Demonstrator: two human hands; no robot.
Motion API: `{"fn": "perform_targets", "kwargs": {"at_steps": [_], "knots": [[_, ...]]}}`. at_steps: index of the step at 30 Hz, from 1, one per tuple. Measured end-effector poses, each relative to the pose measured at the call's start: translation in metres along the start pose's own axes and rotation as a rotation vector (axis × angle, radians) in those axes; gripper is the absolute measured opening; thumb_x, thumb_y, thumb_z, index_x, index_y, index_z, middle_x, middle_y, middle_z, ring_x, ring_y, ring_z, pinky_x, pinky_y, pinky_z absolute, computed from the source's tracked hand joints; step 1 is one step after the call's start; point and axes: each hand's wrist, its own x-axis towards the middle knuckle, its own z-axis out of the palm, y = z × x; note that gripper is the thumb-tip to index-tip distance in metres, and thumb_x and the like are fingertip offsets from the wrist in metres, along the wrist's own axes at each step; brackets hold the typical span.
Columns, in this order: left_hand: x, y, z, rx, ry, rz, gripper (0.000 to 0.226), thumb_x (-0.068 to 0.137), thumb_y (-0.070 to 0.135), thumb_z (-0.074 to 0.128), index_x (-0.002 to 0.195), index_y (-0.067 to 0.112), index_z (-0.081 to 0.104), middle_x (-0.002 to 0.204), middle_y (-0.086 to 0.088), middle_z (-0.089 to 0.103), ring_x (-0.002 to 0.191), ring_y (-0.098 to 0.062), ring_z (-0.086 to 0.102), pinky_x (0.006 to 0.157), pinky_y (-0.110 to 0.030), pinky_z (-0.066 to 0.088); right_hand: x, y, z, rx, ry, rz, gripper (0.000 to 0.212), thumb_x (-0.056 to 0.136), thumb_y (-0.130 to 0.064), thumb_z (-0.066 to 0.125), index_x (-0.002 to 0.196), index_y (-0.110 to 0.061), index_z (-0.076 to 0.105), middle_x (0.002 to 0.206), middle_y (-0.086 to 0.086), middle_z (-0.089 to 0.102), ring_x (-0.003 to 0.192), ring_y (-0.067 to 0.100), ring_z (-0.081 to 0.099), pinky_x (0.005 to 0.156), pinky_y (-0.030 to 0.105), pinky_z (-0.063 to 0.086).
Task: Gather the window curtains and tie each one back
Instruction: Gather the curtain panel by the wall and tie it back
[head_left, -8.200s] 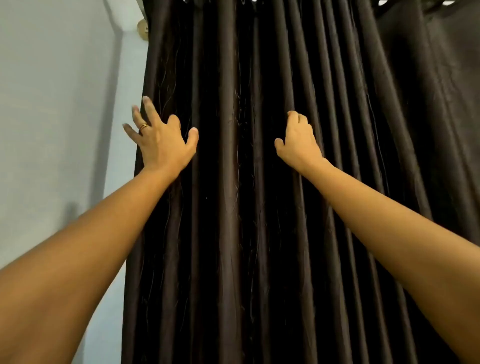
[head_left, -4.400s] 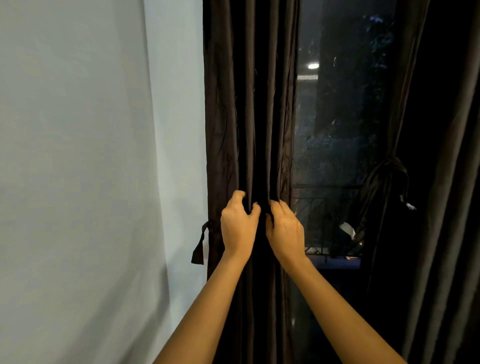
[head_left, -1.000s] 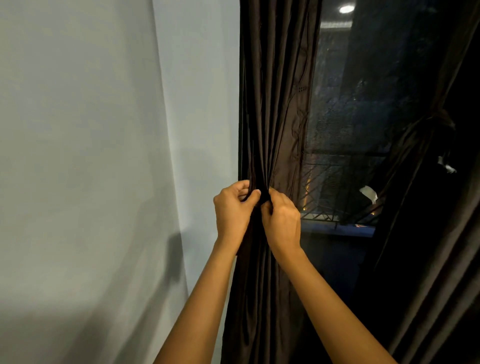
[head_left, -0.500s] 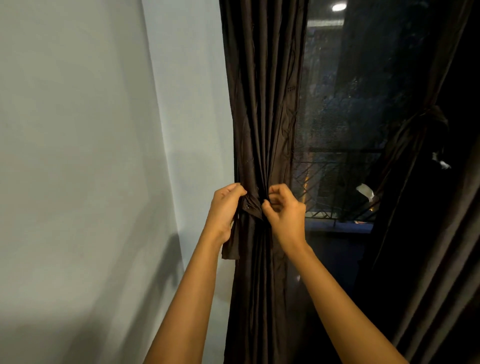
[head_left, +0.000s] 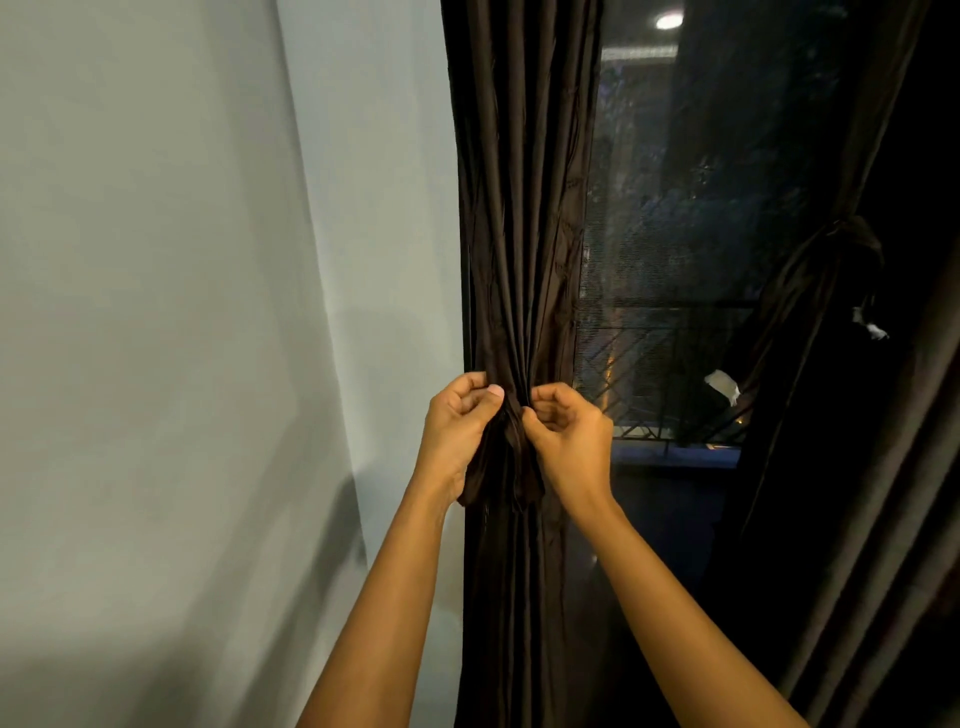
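Observation:
A dark brown curtain (head_left: 524, 208) hangs gathered into a narrow bundle at the window's left edge. A matching tie-back band (head_left: 506, 457) wraps the bundle at its waist, and its ends hang down below the knot. My left hand (head_left: 460, 431) grips the band on the left side of the bundle. My right hand (head_left: 571, 436) pinches the band on the right side. Both hands meet at the knot. A second dark curtain (head_left: 826, 291) at the right of the window is bunched and tied.
A pale wall (head_left: 208, 312) fills the left half. The dark window pane (head_left: 675, 208) shows a balcony railing (head_left: 670, 358) and a ceiling light's reflection. More dark curtain folds (head_left: 893, 519) hang at the far right.
The curtain was drawn from spread across the window into a bundle. In the last second my hands pulled the band tight at the waist; its ends now hang lower between them.

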Motion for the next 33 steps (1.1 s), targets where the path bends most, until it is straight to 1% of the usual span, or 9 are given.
{"fn": "perform_targets", "kwargs": {"at_steps": [5,8,12,15,17,20,22,27,33], "knots": [[-0.003,-0.002,0.009,-0.102,0.002,-0.077,0.038,0.091,0.012,0.059,0.127,0.001,0.052,0.116,-0.012,0.063,0.109,-0.021,0.061,0.098,-0.033,0.048,-0.003,-0.003,0.004,-0.020,0.042,0.007,0.013,0.083,-0.007,0.069,0.095,-0.011,0.069,0.078,-0.009,0.067,0.074,-0.005,0.063,0.071,0.008,0.049],[-0.001,-0.004,0.010,-0.095,0.051,-0.066,0.039,0.090,0.014,0.061,0.126,0.001,0.053,0.119,-0.017,0.062,0.114,-0.028,0.059,0.103,-0.042,0.045,-0.005,-0.006,0.003,-0.004,0.033,0.017,0.014,0.082,-0.005,0.069,0.095,-0.011,0.070,0.078,-0.012,0.066,0.073,-0.007,0.062,0.071,0.008,0.049],[-0.003,-0.005,0.008,-0.082,0.074,-0.036,0.011,0.088,0.013,0.064,0.098,0.015,0.060,0.092,-0.011,0.066,0.095,-0.027,0.061,0.100,-0.053,0.044,-0.008,-0.009,0.003,0.015,0.017,0.030,0.016,0.082,-0.005,0.069,0.096,-0.011,0.070,0.078,-0.014,0.065,0.074,-0.008,0.062,0.072,0.007,0.048],[-0.007,-0.006,0.010,-0.089,0.129,-0.003,0.008,0.084,0.014,0.069,0.082,0.018,0.062,0.087,-0.010,0.066,0.091,-0.029,0.062,0.096,-0.056,0.046,-0.009,-0.009,0.004,0.021,0.017,0.036,0.016,0.082,-0.005,0.069,0.097,-0.011,0.070,0.079,-0.013,0.066,0.076,-0.005,0.064,0.073,0.008,0.049],[-0.009,-0.008,0.011,-0.040,0.182,0.065,0.008,0.081,0.016,0.073,0.080,0.020,0.066,0.089,-0.007,0.070,0.093,-0.027,0.066,0.091,-0.048,0.052,-0.010,-0.009,0.005,0.030,0.023,0.051,0.016,0.082,-0.006,0.069,0.098,-0.010,0.071,0.079,-0.011,0.067,0.076,-0.004,0.064,0.073,0.008,0.049],[-0.014,-0.009,0.011,0.220,0.277,0.283,0.007,0.081,0.021,0.073,0.087,0.023,0.070,0.086,0.009,0.071,0.086,-0.003,0.066,0.081,-0.018,0.052,-0.010,-0.009,0.006,0.042,0.025,0.058,0.016,0.082,-0.007,0.070,0.098,-0.009,0.071,0.079,-0.009,0.068,0.077,-0.002,0.065,0.074,0.011,0.051],[-0.017,-0.008,0.014,0.352,0.315,0.382,0.008,0.084,0.023,0.070,0.092,0.022,0.072,0.085,0.012,0.071,0.082,0.004,0.065,0.075,-0.008,0.048,-0.010,-0.010,0.006,0.035,0.029,0.048,0.015,0.083,-0.007,0.069,0.098,-0.009,0.071,0.078,-0.009,0.068,0.076,-0.001,0.066,0.073,0.012,0.052],[-0.026,-0.008,0.022,0.410,0.319,0.432,0.021,0.084,0.027,0.070,0.102,0.016,0.073,0.087,0.010,0.071,0.082,0.003,0.066,0.076,-0.008,0.050,-0.012,-0.014,0.005,0.051,0.038,0.017,0.010,0.085,-0.008,0.067,0.092,-0.015,0.071,0.078,-0.009,0.070,0.075,0.000,0.067,0.070,0.013,0.052],[-0.029,-0.007,0.028,0.483,0.346,0.483,0.019,0.084,0.025,0.071,0.099,0.013,0.073,0.085,0.004,0.072,0.076,0.001,0.066,0.072,-0.006,0.050,-0.014,-0.013,0.006,0.004,0.063,-0.015,0.007,0.088,-0.013,0.065,0.089,-0.013,0.071,0.076,-0.008,0.070,0.073,-0.001,0.066,0.068,0.012,0.051]]}}
